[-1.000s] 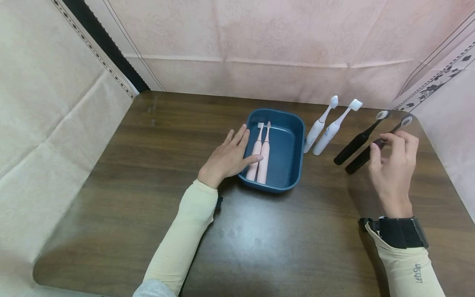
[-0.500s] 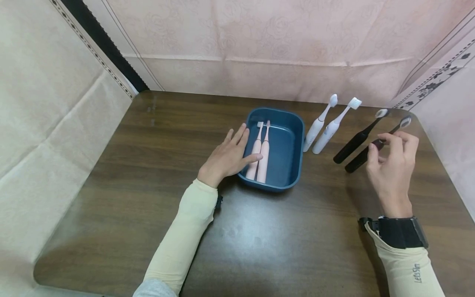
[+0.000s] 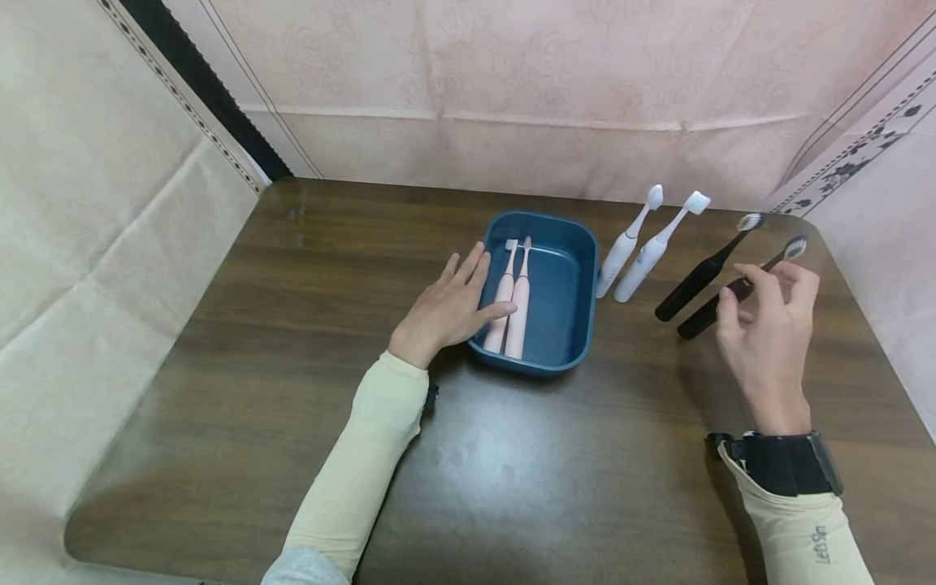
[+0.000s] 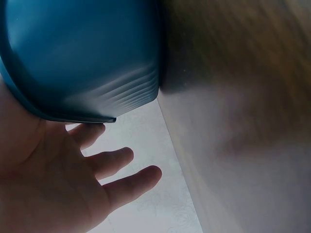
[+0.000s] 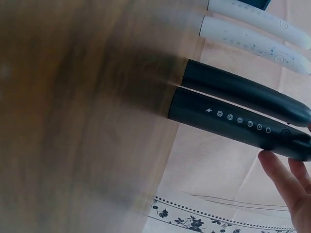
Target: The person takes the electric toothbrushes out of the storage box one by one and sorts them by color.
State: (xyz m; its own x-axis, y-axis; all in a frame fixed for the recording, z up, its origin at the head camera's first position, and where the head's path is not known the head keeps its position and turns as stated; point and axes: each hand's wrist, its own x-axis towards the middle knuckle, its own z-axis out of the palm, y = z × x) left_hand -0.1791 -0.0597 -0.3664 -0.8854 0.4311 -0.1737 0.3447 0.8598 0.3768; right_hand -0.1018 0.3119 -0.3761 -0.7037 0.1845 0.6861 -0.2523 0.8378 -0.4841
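Note:
My left hand rests at the left rim of a blue plastic bin, fingers extended and thumb reaching over the rim. In the left wrist view its fingers spread beside the bin's wall. Two pink electric toothbrushes lie side by side in the bin. My right hand pinches the upper handle of a black electric toothbrush, which stands on its base. In the right wrist view a row of small icons shows on its handle. Another black toothbrush stands just left of it.
Two white electric toothbrushes stand upright between the bin and the black pair. The brown wooden table has rounded corners. Pale patterned cloth hangs behind it and at both sides.
The right hand has shifted slightly left, and the head of the black toothbrush it pinches has dipped a little. The left hand and bin stay as they were.

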